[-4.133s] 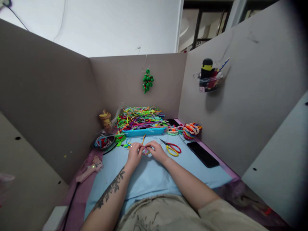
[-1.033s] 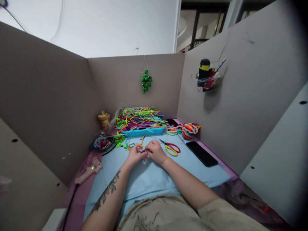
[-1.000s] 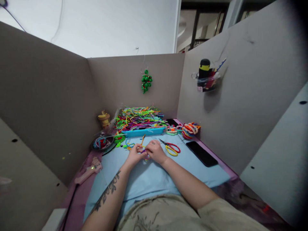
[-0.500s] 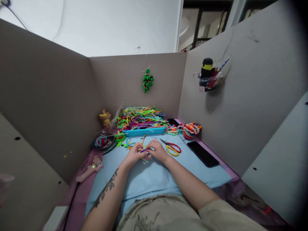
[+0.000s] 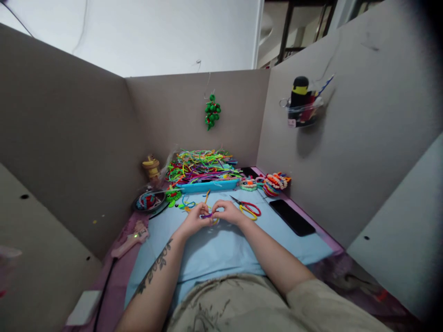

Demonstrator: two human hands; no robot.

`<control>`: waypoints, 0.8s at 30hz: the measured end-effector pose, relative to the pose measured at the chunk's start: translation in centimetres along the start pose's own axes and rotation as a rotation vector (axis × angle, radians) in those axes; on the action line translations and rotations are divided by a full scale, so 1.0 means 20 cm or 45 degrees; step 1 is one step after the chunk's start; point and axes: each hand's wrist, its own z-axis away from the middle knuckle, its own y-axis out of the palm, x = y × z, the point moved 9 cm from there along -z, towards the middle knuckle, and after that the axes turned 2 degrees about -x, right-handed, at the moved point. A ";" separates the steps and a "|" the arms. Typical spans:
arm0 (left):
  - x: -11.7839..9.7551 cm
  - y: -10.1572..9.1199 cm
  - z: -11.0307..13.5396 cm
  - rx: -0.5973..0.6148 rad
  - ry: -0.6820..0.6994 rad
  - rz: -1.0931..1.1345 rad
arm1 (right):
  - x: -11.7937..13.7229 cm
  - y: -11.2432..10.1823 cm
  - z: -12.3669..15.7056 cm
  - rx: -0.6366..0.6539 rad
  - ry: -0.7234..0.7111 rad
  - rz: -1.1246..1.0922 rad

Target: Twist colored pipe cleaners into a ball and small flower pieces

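Observation:
Pinched between the fingertips of both hands is a small piece of purple cord (image 5: 206,216), with some yellow cord (image 5: 216,222) showing just below it. My left hand (image 5: 196,220) closes on it from the left, my right hand (image 5: 226,212) from the right. The fingertips nearly meet, and much of the piece is hidden behind them. Scissors (image 5: 248,210) with red and yellow handles lie to the right of my right hand. Beyond my left hand are loose blue and orange cord bits (image 5: 188,204) on the light blue cloth (image 5: 221,249).
A blue tray (image 5: 209,186) heaped with colourful cords (image 5: 202,166) stands at the back. To the right lie a black phone (image 5: 292,217) and knotted cord pieces (image 5: 275,183). At left are a dark bowl (image 5: 149,201) and a pink glue gun (image 5: 131,240). Grey panels (image 5: 194,101) enclose the table.
The fingers have shifted slightly around the cord piece, and less of its lower loop shows. The whole view has tilted a little; other things stay in place.

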 end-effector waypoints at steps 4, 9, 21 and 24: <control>-0.02 -0.02 -0.01 -0.051 0.098 -0.146 | -0.08 0.03 0.00 0.019 0.173 -0.221; -0.05 -0.03 -0.01 -0.123 0.166 -0.233 | -0.15 0.07 0.00 -0.019 0.302 -0.435; -0.08 -0.04 -0.02 -0.266 0.242 -0.440 | -0.20 0.10 0.01 -0.181 0.406 -0.724; -0.07 -0.03 -0.02 -0.271 0.245 -0.443 | -0.21 0.10 0.00 -0.202 0.436 -0.775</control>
